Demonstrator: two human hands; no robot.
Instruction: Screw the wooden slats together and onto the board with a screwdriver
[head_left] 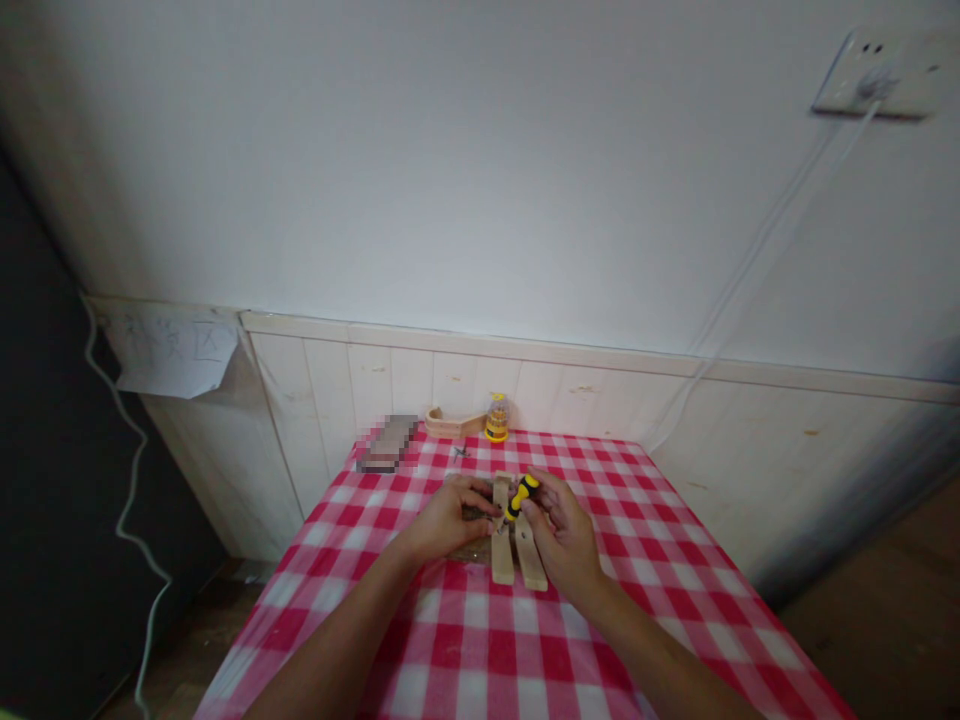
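My right hand (564, 530) is closed round a short screwdriver (520, 497) with a yellow and black handle, tilted down to the left. Its tip meets a pale wooden piece (504, 558) made of two slats lying on the red and white checked tablecloth (480, 640). My left hand (450, 518) rests with curled fingers on the left side of that wooden piece, pressing it against the table. What sits under its fingertips is too small to make out.
At the table's far edge stand a curved wooden part (452, 423), a small yellow-based container (496, 418) and a blurred-out grey object (388, 443). A few dark screws (459, 452) lie nearby. A panelled wall is behind; a cable (135, 500) hangs at the left.
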